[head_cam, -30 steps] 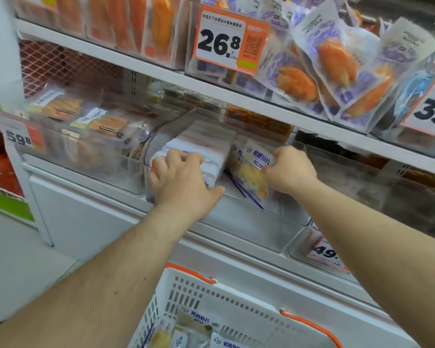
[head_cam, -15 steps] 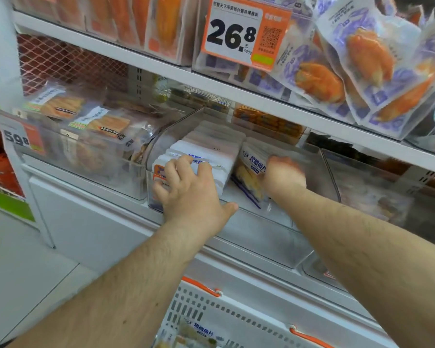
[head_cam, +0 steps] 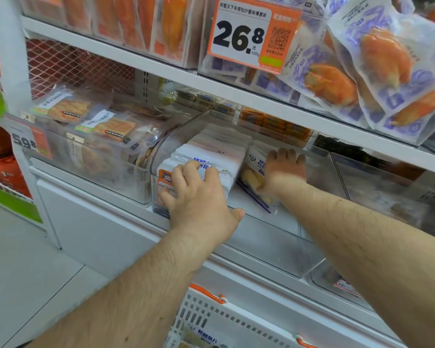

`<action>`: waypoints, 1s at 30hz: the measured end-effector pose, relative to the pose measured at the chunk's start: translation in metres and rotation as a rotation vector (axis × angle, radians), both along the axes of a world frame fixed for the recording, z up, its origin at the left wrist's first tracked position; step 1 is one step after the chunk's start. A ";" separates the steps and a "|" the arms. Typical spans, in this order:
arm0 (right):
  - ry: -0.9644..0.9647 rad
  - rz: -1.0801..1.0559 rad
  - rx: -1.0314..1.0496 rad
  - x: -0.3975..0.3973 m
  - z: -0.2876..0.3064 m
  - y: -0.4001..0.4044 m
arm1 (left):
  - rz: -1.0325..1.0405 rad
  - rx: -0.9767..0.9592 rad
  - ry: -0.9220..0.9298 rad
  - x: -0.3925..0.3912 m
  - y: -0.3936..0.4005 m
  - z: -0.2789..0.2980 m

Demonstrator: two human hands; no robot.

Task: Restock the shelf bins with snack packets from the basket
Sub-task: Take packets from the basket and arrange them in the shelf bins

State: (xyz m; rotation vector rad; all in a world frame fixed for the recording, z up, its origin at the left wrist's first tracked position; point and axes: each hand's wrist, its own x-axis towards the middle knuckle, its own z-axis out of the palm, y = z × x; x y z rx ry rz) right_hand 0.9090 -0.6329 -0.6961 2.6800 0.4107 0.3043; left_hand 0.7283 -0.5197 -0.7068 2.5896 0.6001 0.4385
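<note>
Fingers [head_cam: 186, 172] of the left hand [head_cam: 199, 204] are curled over the front of a row of upright white snack packets [head_cam: 211, 156], gripping their top edges, with the thumb stuck out to the right. Fingers [head_cam: 286, 154] of the right hand [head_cam: 284, 172] are spread straight and pressed flat against a single white packet with a clear window [head_cam: 253, 169], leaned against the row's right side. Both are held inside a clear plastic shelf bin [head_cam: 274, 244]. Below the forearms, a white slotted plastic basket with orange handles [head_cam: 211, 312] is seen, with more packets [head_cam: 206, 337] lying inside it.
</note>
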 end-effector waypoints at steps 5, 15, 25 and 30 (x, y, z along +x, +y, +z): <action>0.004 -0.034 0.046 0.009 0.004 -0.017 | -0.003 0.006 0.001 0.001 0.000 -0.001; 0.043 -0.104 0.262 0.011 -0.017 -0.002 | -0.003 0.014 0.010 0.000 -0.002 0.001; 0.071 -0.075 0.401 0.002 -0.011 -0.014 | -0.013 -0.004 0.027 0.000 -0.003 0.002; 0.074 -0.104 0.447 -0.006 -0.009 -0.014 | -0.018 -0.012 0.032 0.000 -0.003 0.003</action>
